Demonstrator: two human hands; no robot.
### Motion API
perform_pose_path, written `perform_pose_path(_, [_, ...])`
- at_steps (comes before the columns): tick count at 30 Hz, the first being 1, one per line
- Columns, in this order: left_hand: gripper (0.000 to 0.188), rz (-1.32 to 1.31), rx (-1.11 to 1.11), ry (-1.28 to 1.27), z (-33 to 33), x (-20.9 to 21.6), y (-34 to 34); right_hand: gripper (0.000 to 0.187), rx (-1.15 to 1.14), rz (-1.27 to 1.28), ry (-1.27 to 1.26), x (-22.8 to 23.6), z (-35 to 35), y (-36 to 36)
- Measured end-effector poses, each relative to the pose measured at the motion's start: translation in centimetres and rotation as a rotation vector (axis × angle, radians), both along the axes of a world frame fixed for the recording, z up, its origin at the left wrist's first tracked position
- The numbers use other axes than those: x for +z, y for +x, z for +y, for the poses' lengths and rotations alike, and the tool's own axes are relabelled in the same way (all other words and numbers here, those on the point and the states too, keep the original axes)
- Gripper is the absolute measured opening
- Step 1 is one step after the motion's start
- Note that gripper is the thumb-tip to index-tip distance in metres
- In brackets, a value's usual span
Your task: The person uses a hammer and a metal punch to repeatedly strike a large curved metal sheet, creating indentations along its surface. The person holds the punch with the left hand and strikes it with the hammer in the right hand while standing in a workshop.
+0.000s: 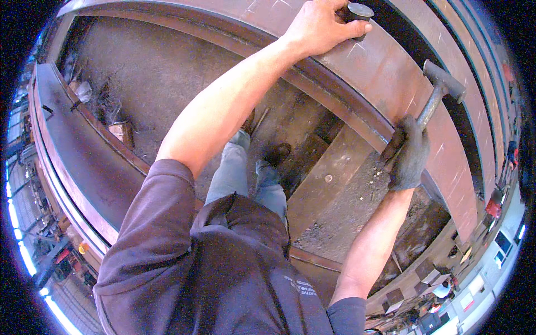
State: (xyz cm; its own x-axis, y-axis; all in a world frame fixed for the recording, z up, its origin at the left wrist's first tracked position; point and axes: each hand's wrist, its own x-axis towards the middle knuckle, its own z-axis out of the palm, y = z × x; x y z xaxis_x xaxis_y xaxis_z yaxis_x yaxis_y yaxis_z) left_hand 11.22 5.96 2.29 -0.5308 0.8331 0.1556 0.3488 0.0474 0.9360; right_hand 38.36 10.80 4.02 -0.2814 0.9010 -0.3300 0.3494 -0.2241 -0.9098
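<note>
My bare left hand (321,27) reaches far up and grips a short dark metal punch (358,13) with a flat round head, standing on a long rusty steel beam (391,72). My right hand (410,153) wears a dark fabric glove and holds a hammer (440,89) by its handle, the grey steel head raised to the right of the punch and just above the beam's flange. Chalk marks show on the beam near the punch.
A second rusty beam (84,151) runs along the left. Between the beams lie a dirt floor, a wooden plank (329,178), a small block (121,133) and scraps. My legs and shoes (276,153) stand there. Workshop clutter lines the lower right rim.
</note>
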Motion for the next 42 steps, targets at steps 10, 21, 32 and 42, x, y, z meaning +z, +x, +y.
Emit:
perform_pose_path(10, [0.044, 0.132, 0.043, -0.035, 0.2, -0.3, 0.0, 0.031, 0.007, -0.024, 0.012, 0.1, -0.2, -0.1])
perform_pose_path(21, [0.044, 0.195, 0.07, -0.041, 0.3, -1.2, 0.0, 0.034, 0.01, -0.077, 0.067, -0.7, 0.1, 0.1])
perform_pose_path(32, [0.05, 0.296, 0.17, -0.04, 1.4, -0.9, -0.5, 0.037, -0.001, -0.08, 0.056, -0.5, 0.1, 0.3])
perform_pose_path(42, [0.047, 0.262, 0.133, -0.05, 0.7, -1.1, -0.2, 0.035, 0.011, 0.006, 0.018, -0.3, 0.0, 0.3])
